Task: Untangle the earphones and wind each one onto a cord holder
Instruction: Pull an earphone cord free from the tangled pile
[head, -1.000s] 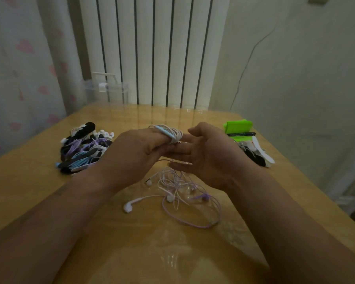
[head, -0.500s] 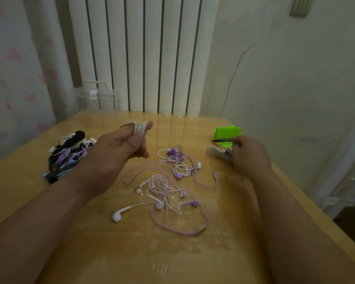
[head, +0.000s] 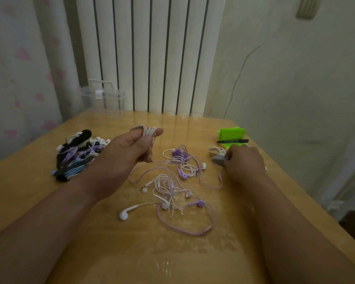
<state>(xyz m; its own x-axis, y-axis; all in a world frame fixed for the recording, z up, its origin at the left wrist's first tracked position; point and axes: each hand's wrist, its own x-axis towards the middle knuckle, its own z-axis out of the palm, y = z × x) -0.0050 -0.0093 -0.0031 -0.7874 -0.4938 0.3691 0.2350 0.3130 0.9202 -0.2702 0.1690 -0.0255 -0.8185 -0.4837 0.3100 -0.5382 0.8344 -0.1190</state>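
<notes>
Nearest to us on the counter [head: 131, 253], the loose earphones [head: 172, 191] are lying in a tangle of white and purple cords between our forearms, with one white earbud [head: 123, 215] sticking out at the tangle's near left edge. Above its left side, our left hand [head: 127, 152] is hovering with fingers curled, pinching a coil of white cord [head: 147, 131] between thumb and forefinger. To the right, our right hand [head: 244, 162] is resting low on the counter, its fingers curling onto a grey cord holder [head: 218, 158], with a white holder [head: 215, 150] lying just behind it. Farther left, a pile of wound earphones [head: 78, 154] is sitting in black, blue and purple. Beyond the right hand, a black pen [head: 232, 141] is lying against a green stand [head: 232, 134]. A clear plastic box [head: 103, 97] is standing before the radiator [head: 152, 54].
</notes>
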